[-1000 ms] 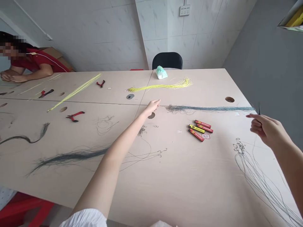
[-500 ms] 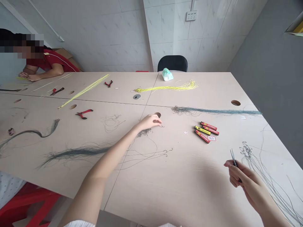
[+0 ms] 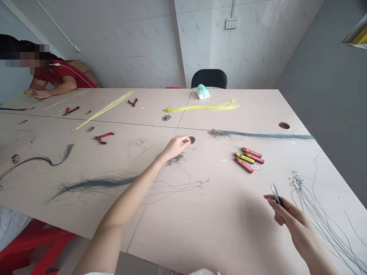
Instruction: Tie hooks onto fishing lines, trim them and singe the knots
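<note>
The person's right hand point(image 3: 289, 217) is pinching a small pair of pointed snips point(image 3: 276, 194) between thumb and fingers, the blades sticking up and out past the fingertips, with the hand curled closed around the dark handle. The hand is hovering over the table point(image 3: 229, 236) and is not touching it. Just to its right, a loose spray of thin grey wires point(image 3: 315, 217) is lying in long curves, tangled at its upper end, and the snips are near those wires but apart from them.

The left hand point(image 3: 176, 148) is reaching out across the tabletop, its fingers curled loosely and pointing towards a round hole in the table point(image 3: 192, 140). It is just beside that hole, and a small dark tangle of wire point(image 3: 174, 159) is lying right under its heel. Whether the fingers are pinching anything thin, I cannot tell. Fine wire loops with hooked ends point(image 3: 177, 185) are trailing across the table below it.

Farther out, a long grey-green wire bundle point(image 3: 258, 135) is stretching across the table beyond both hands, and red and yellow packets point(image 3: 248, 159) are lying in a small group between it and the right hand. Yellow wire bundles point(image 3: 203, 107) and red-handled pliers point(image 3: 103, 137) are resting farther off. At the far left, a co-worker in a red shirt point(image 3: 61, 80) is leaning on the table, hands together at its edge.
</note>
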Available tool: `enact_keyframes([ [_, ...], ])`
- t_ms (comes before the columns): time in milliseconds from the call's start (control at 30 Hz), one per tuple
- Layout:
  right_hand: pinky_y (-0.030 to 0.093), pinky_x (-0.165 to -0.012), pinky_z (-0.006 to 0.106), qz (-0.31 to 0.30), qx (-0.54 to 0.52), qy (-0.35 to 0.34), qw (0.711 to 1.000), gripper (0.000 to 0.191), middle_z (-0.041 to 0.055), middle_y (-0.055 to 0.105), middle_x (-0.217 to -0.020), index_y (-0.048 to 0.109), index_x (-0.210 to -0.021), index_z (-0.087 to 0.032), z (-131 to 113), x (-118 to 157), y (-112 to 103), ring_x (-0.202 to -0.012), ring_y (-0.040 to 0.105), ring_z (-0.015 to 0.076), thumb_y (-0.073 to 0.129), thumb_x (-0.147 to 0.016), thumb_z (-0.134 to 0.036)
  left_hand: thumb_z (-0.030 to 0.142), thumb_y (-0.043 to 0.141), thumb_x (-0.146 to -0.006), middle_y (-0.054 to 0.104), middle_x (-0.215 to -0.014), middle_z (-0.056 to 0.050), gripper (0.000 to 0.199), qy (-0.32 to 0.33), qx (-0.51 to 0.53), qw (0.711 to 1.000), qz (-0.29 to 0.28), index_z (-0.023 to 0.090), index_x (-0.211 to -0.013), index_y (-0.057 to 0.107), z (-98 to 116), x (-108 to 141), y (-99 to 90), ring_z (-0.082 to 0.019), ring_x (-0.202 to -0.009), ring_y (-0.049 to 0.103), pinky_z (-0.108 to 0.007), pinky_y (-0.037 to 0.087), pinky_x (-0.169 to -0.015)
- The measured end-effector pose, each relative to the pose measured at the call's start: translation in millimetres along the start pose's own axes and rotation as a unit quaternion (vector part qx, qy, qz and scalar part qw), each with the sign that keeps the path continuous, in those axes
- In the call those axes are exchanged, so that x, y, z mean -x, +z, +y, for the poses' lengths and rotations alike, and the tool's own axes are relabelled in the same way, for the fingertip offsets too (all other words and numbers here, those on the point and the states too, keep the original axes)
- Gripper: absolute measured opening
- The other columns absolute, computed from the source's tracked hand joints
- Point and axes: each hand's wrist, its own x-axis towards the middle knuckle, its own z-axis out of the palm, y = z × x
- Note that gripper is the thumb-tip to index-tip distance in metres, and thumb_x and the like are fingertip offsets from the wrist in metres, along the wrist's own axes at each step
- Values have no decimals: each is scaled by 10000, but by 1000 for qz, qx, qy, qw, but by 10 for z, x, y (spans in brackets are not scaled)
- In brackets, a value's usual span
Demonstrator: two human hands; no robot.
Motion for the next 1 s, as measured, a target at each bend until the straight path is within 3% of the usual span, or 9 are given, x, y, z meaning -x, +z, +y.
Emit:
enact_keyframes([
  [133, 229, -535, 284, -77, 23, -14, 997, 542, -44, 337, -620, 682, -975, -196, -148, 9, 90, -557, 294, 115, 637, -756, -690, 319, 472, -898, 587, -805, 0, 130, -32, 49, 997, 43, 210, -857, 531, 290, 225, -11, -135, -736, 545, -250, 420, -662],
  [233, 216, -506, 259, -157, -29, -40, 986, 540, -63, 295, -654, 637, -1050, -200, -310, -34, 241, -543, 235, 92, 634, -788, -673, 338, 519, -872, 507, -728, 34, 133, -54, 144, 988, 8, 209, -843, 530, 544, 353, 183, -99, -617, 455, -223, 369, -586],
  [300, 196, -488, 244, -192, -72, -51, 977, 531, -76, 263, -649, 614, -1051, -202, -405, -126, 373, -533, 196, 83, 629, -799, -670, 350, 585, -835, 452, -674, 53, 155, -96, 265, 959, -38, 202, -825, 543, 688, 390, 416, -81, -561, 394, -214, 314, -539],
  [400, 168, -463, 229, -182, -137, -77, 971, 507, -92, 229, -621, 583, -934, -201, -506, -338, 610, -519, 157, 75, 642, -780, -680, 390, 640, -793, 368, -601, 81, 222, -155, 401, 899, -82, 192, -817, 541, 821, 371, 827, -64, -486, 279, -219, 211, -474],
  [533, 195, -437, 218, -129, -220, -135, 957, 468, -80, 306, -640, 554, -850, -208, -547, -602, 886, -502, 198, 64, 692, -750, -644, 487, 627, -801, 310, -576, 96, 314, -155, 440, 880, -88, 189, -847, 537, 853, 292, 1200, -66, -474, 223, -224, 181, -455],
  [667, 196, -422, 226, -164, -251, -151, 942, 385, -76, 342, -626, 614, -920, -203, -496, -707, 957, -463, 223, 53, 697, -791, -556, 518, 650, -795, 292, -556, 104, 354, -147, 474, 863, -96, 186, -861, 545, 827, 266, 1249, -64, -471, 195, -220, 176, -453],
  [767, 186, -427, 228, -202, -250, -144, 936, 336, -99, 245, -573, 632, -950, -198, -454, -726, 917, -447, 210, 55, 687, -830, -507, 491, 691, -788, 263, -530, 114, 345, -160, 521, 830, -118, 184, -855, 550, 824, 281, 1212, -60, -465, 166, -215, 158, -446],
  [833, 181, -427, 228, -224, -248, -135, 933, 308, -94, 266, -583, 624, -913, -197, -437, -744, 891, -448, 221, 50, 689, -839, -489, 480, 721, -773, 264, -531, 116, 351, -174, 543, 811, -129, 183, -835, 543, 830, 292, 1201, -54, -462, 160, -212, 150, -440],
  [1000, 164, -414, 229, -267, -278, -115, 916, 304, -100, 279, -562, 594, -814, -191, -435, -779, 869, -430, 197, 40, 715, -824, -470, 469, 742, -764, 262, -516, 121, 355, -193, 543, 806, -134, 181, -841, 548, 850, 306, 1194, -52, -458, 166, -207, 150, -437],
])
